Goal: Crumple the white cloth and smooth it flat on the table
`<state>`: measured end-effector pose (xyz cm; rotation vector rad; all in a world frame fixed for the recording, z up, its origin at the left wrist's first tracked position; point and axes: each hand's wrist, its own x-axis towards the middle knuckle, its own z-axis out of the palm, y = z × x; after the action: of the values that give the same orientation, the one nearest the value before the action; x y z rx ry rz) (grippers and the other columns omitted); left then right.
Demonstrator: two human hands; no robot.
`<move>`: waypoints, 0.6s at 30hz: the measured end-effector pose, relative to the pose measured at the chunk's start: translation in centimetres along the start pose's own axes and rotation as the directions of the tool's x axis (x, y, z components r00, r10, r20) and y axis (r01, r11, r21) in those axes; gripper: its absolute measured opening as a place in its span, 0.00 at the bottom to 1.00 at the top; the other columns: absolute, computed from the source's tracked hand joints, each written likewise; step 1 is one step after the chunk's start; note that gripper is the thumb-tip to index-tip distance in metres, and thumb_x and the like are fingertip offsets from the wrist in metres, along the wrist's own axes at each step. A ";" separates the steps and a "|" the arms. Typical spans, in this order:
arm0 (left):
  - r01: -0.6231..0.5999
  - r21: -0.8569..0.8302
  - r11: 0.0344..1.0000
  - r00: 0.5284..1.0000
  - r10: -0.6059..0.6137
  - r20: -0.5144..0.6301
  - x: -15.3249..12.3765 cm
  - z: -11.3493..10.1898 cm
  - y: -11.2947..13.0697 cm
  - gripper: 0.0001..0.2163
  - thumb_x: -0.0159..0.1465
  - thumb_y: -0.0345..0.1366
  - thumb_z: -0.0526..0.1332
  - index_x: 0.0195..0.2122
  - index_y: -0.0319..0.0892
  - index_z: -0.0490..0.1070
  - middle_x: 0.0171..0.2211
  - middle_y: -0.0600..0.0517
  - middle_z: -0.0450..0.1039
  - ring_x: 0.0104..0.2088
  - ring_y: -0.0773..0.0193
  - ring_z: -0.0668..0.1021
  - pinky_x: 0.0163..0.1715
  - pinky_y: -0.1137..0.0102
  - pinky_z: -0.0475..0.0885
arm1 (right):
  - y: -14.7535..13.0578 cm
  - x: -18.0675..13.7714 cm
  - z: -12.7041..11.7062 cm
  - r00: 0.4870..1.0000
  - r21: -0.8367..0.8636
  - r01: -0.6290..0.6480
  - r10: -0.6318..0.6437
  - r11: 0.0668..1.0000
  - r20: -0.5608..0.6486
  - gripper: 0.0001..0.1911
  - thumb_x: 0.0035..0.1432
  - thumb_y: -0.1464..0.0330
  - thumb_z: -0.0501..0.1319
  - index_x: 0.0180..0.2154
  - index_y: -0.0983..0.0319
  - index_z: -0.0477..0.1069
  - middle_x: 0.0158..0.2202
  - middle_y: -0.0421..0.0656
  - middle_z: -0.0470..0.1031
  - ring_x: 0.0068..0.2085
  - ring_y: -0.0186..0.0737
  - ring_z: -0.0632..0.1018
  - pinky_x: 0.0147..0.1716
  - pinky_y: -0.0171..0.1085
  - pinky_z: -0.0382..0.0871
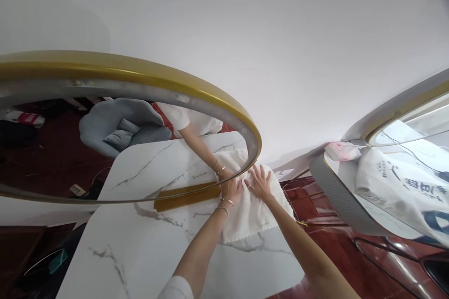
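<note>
A white cloth [245, 224] with a scalloped edge lies spread, with some wrinkles, near the right end of a white marbled table [150, 252]. My left hand [230, 190], with bracelets at the wrist, rests on the cloth's left part, close to the lower rim of the mirror. Its fingers seem laid out flat, though their tips are hard to make out. My right hand [260, 185] presses flat on the cloth's far part, fingers spread and a ring on one. Neither hand grips anything I can see.
A gold-rimmed round mirror [210, 91] reaches over the table's far side and reflects an arm and a grey chair. At right stands another table [340, 182] bearing a white printed bag [396, 187] and a pink-white packet [342, 151]. Red tiled floor [305, 205] shows between the tables.
</note>
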<state>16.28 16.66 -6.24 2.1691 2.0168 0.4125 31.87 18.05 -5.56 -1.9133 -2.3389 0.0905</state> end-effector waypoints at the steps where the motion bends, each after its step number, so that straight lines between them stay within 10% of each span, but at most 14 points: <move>1: -0.005 0.002 1.000 1.000 0.005 -0.003 -0.1 0.0 -0.1 0.20 0.67 0.44 0.48 0.51 0.36 0.68 0.47 0.39 0.73 0.49 0.49 0.73 0.49 0.57 0.66 | 0.0 0.2 0.1 1.000 -0.002 0.001 -0.001 1.000 0.004 0.28 0.63 0.51 0.43 0.61 0.53 0.57 0.67 0.45 0.49 0.66 0.57 0.46 0.57 0.70 0.40; 11: -0.110 -0.007 0.994 0.991 0.109 -0.074 -3.4 -0.9 0.1 0.25 0.65 0.41 0.51 0.62 0.39 0.56 0.61 0.41 0.60 0.59 0.45 0.64 0.57 0.51 0.60 | 0.2 -3.2 1.0 0.993 -0.018 0.017 -0.019 1.000 -0.120 0.28 0.64 0.53 0.45 0.63 0.52 0.54 0.66 0.44 0.52 0.66 0.55 0.49 0.59 0.64 0.41; 18: -0.214 -0.079 0.974 0.971 0.203 -0.127 -11.8 -1.3 1.1 0.27 0.65 0.40 0.52 0.65 0.43 0.49 0.67 0.46 0.48 0.67 0.48 0.46 0.63 0.48 0.51 | -0.8 -12.4 1.1 0.986 -0.025 0.026 -0.030 0.999 -0.167 0.29 0.63 0.55 0.47 0.64 0.51 0.51 0.67 0.44 0.52 0.67 0.55 0.49 0.60 0.63 0.40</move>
<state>16.28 4.72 -5.86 2.3580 1.7893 0.6628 33.34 5.77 -7.17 -1.8200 -2.2646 -0.0962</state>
